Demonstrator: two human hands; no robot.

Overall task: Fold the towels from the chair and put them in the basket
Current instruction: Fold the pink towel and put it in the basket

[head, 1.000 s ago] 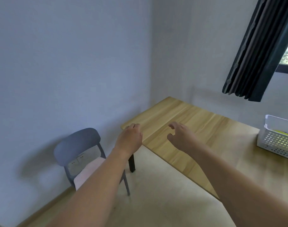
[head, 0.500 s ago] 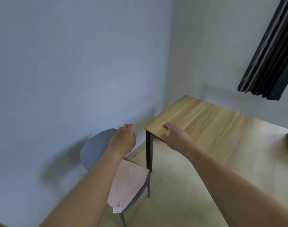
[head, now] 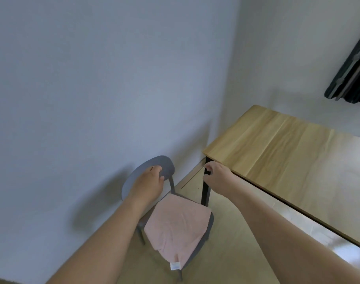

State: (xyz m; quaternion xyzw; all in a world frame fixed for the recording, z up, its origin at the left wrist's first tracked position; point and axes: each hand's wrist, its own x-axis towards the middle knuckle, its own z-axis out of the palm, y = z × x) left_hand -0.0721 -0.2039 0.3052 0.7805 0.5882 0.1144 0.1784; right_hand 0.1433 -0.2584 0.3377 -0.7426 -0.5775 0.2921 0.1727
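Head view: one grey moulded chair (head: 154, 167), rounded backrest, against pale wall. One pink towel (head: 176, 226), soft terry, lies spread over seat, white tag at front edge. One wooden table (head: 287, 158), grain top, black leg. Dark curtain (head: 353, 64) upper right. Left hand (head: 149, 184) and right hand (head: 217, 176) loosely curled, holding nothing, above chair. Since half second ago: view swung left, chair nearer centre, basket out of view.
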